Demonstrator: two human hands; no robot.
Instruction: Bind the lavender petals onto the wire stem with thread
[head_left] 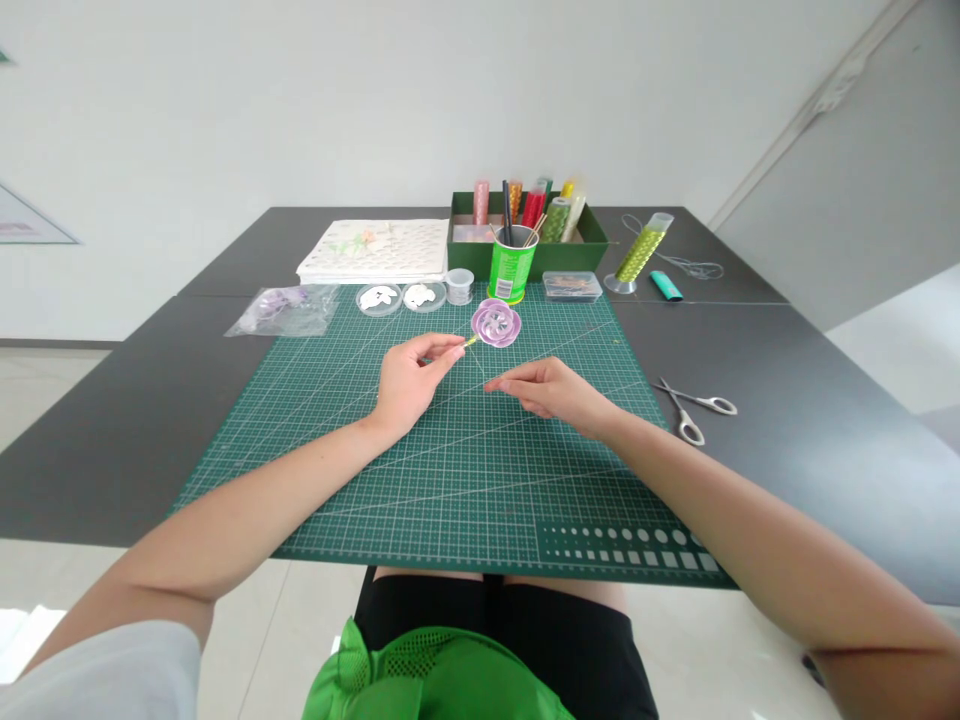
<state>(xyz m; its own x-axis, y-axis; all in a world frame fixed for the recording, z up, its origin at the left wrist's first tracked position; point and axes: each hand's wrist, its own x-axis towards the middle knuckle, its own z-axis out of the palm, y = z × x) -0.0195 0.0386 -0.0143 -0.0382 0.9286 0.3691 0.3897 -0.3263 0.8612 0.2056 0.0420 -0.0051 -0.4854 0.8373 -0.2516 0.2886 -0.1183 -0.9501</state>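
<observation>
A purple fabric-like flower with layered petals and a short yellow-green stem is held up above the cutting mat. My left hand pinches that stem between thumb and fingertips, the bloom tilted off to the right. From the stem a thin thread runs down to my right hand, whose fingers are pressed together on its end. Both hands hover over the middle of the green cutting mat.
Behind stand a green can with sticks, a dark green box of thread spools, and small dishes of white pieces. A plastic bag lies left. Scissors, a green thread spool and a teal lighter are right.
</observation>
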